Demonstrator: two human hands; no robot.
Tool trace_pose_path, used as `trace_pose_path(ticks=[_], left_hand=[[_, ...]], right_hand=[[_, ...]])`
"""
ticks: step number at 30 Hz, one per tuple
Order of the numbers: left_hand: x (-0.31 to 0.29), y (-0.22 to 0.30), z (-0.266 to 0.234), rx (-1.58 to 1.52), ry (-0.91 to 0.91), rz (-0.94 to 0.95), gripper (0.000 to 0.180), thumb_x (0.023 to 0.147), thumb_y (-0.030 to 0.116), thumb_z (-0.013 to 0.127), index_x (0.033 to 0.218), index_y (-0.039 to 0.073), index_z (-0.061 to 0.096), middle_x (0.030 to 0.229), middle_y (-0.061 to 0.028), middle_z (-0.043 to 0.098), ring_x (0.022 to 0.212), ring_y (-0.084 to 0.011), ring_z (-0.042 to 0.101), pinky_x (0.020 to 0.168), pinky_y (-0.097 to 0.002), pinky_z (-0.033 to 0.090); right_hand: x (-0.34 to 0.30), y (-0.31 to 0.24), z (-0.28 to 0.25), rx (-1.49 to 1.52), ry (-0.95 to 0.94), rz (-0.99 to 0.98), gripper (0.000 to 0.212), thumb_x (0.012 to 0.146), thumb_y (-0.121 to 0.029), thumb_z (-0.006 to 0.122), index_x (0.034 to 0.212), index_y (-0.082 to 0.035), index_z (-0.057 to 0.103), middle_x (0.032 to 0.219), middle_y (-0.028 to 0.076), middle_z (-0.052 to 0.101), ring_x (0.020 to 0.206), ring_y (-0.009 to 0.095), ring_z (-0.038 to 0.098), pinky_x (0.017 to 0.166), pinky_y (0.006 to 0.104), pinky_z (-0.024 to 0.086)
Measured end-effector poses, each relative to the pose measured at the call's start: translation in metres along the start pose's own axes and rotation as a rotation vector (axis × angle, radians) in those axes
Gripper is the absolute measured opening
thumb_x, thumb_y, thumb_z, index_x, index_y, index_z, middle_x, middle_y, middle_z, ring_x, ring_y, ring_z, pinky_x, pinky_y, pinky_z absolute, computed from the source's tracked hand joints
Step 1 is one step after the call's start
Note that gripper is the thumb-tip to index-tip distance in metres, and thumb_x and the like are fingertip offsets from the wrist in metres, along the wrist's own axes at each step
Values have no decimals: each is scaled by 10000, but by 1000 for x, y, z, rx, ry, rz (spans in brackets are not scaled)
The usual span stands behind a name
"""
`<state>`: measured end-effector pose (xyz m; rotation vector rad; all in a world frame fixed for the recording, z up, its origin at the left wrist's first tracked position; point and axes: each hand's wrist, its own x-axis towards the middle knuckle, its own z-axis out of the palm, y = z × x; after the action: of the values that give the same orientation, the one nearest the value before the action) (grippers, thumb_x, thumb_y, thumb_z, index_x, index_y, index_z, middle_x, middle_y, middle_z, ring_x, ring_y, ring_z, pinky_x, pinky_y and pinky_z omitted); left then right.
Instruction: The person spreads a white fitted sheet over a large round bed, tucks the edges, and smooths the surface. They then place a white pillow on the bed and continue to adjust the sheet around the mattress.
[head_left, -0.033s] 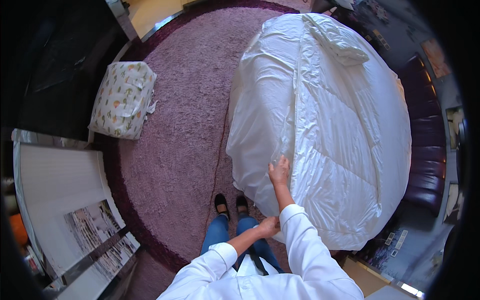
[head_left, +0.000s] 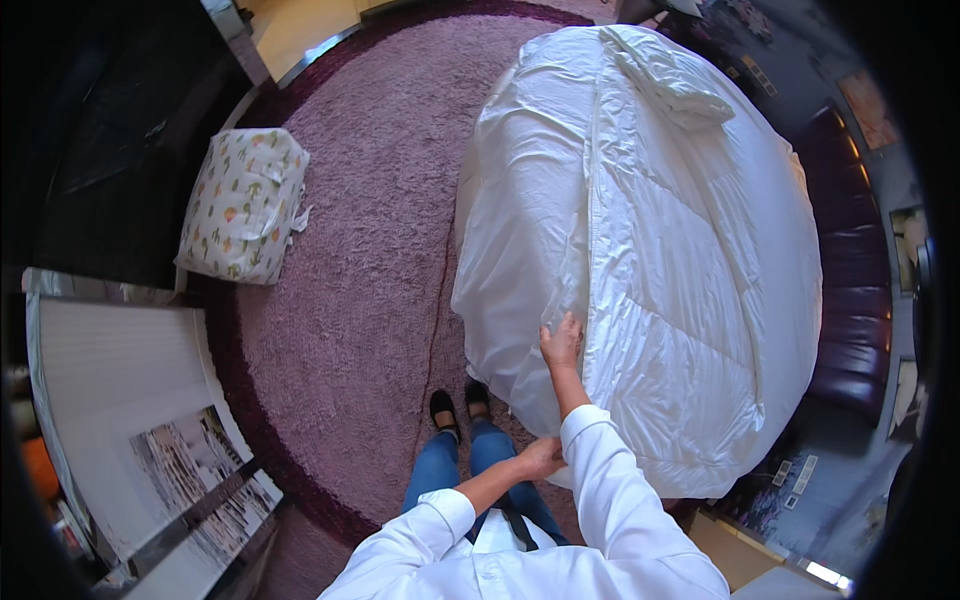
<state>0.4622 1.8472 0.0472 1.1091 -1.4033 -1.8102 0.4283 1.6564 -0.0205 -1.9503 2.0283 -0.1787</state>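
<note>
Barely any shift since earlier frame: right hand [head_left: 562, 342], left hand [head_left: 541, 457] and white quilt [head_left: 670, 300] nearly where they were. Quilt spread wide, folded flap [head_left: 685, 90] on its far end. Right hand on quilt's left part, beside long seam [head_left: 594, 190]; fingers part-curled at fabric; from where I stand, cannot tell whether pinching. Left hand at quilt's near-left edge; fingers mostly hidden, grip cannot be told. Patterned bag [head_left: 245, 205] left of quilt, well apart, across purple rug [head_left: 350, 250].
</note>
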Motion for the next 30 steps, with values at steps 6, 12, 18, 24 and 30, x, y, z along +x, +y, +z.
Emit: trace_pose_path(ticks=[6,12,18,24,30], left_hand=[[-8,17,-37,-100,-411,-165,550,770,105,570,1293,44,412,985,-167,633,921,-302,603,835,-350,454],[4,-5,-126,0,-473,-300,609,784,113,564,1363,73,378,958,-123,637,919,-258,593,860,-324,440],[30,-1,-242,227,-231,-432,442,822,139,588,1247,87,476,937,-98,642,848,-221,616,764,-353,482],[89,21,-313,444,-224,-409,397,786,122,603,1173,77,527,863,-125,649,806,-267,628,730,-378,493],[158,40,-367,339,-210,-391,350,786,109,625,1125,56,557,831,-105,646,744,-205,624,705,-328,492]], right_hand=[[41,7,14,50,72,14,857,737,-376,683,1365,39,275,1377,290,316,1284,416,305,1080,409,247],[90,-21,20,263,-72,235,700,746,-244,626,1310,61,344,1294,317,414,1208,417,409,1039,388,316],[125,-14,22,75,100,172,484,713,-53,522,1181,68,486,1182,324,502,1099,427,498,979,398,384],[138,0,20,50,86,295,473,753,-24,485,1220,50,466,1219,307,489,1155,397,472,1017,387,350],[173,-18,7,327,101,692,267,842,-68,415,1015,-6,608,1029,274,593,972,394,576,870,443,454]])
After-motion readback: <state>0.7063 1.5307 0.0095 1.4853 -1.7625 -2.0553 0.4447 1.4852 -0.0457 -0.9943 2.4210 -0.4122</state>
